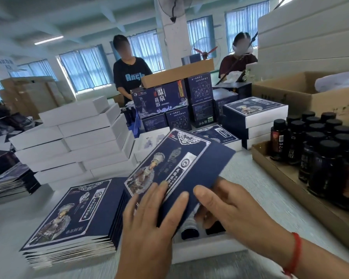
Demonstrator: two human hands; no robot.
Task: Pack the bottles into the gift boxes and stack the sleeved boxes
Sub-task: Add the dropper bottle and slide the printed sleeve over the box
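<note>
Both hands hold one flat blue sleeve (pixel 179 166) tilted above an open white box (pixel 206 244) at the worktop's near edge. The left hand (pixel 149 214) lies on it with straight fingers; the right hand (pixel 228 206) grips its near right edge. Two bottle tops (pixel 189 232) show in the box. A pile of sleeves (pixel 73 216) lies left. At the right edge, a tray (pixel 286 176) holds many dark bottles (pixel 322 146). Beyond, three sleeved boxes (pixel 254 117) are stacked.

I see flat sleeves (pixel 73 216) stacked near-left, boxes (pixel 77 141) behind them, bottles (pixel 318 150) right, probably in a tray (pixel 274 170).
</note>
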